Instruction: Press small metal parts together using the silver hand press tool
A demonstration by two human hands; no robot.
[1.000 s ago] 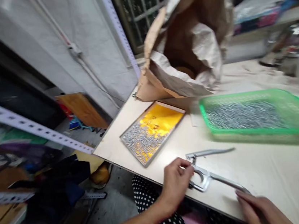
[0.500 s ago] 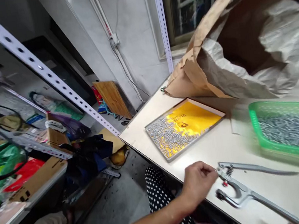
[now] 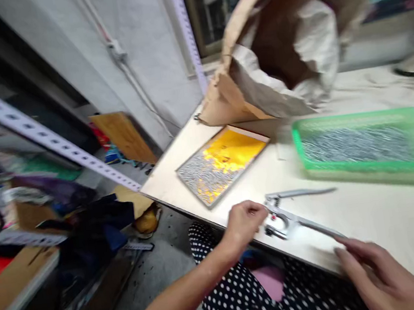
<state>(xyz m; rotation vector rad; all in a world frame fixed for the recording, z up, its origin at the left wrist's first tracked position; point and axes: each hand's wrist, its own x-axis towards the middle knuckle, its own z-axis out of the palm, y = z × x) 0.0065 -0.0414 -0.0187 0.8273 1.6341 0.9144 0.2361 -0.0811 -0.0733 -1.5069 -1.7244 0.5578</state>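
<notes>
The left hand (image 3: 244,221) pinched at the head of the metal pliers (image 3: 286,218), which lay on the tabletop (image 3: 369,215) near the green tray (image 3: 375,169). The right hand (image 3: 380,277), fingers loosely open, touched the lower handle. Stiff, fairly heavy and smooth, the pliers seemed best gripped by the handles.

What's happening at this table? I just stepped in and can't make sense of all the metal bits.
A person seated at a pale table is working a metal hand press tool lying near its front edge. The left hand pinches at the tool's jaw end, while the right hand rests its fingers on the lower handle. Behind sit a yellow tray partly covered in small silvery parts, a green basket full of them, and an open paper sack.
</notes>
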